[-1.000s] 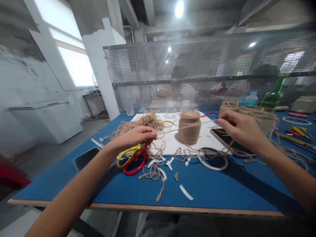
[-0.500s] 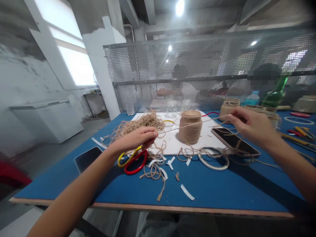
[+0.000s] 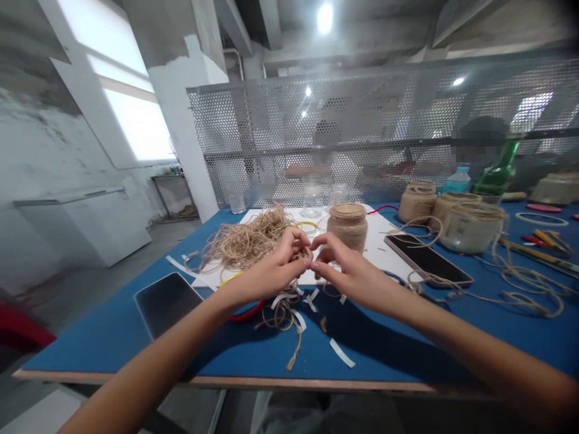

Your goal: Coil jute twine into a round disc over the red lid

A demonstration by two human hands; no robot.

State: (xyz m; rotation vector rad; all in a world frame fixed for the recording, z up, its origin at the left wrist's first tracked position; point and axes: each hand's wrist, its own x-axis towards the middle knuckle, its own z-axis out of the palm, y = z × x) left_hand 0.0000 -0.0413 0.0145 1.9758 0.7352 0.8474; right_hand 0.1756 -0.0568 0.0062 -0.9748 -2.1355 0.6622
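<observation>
My left hand (image 3: 287, 260) and my right hand (image 3: 340, 265) meet fingertip to fingertip above the front of a white board (image 3: 380, 244). Both are closed in a pinch; the twine between them is almost wholly hidden by the fingers. Just behind my right hand stands a twine-wrapped jar (image 3: 348, 223), its lower part covered. A tangled heap of twine (image 3: 248, 238) lies beyond my left hand. Under my left wrist show parts of a yellow ring (image 3: 231, 278) and a red ring (image 3: 248, 314). Loose twine ends (image 3: 281, 318) and white paper strips (image 3: 342, 354) lie below the hands.
Dark phones lie at left (image 3: 165, 304) and right (image 3: 427, 260). Clear jars (image 3: 313, 202) stand at the back. To the right are a wrapped jar (image 3: 417, 204), a glass jar (image 3: 474, 232), a green bottle (image 3: 500, 175) and tools (image 3: 549, 241). People sit behind a perforated screen (image 3: 262, 123).
My hands, apart before with twine stretched between them, have come together. My right hand moved left and down across the wrapped jar's front; the white ring there is now hidden.
</observation>
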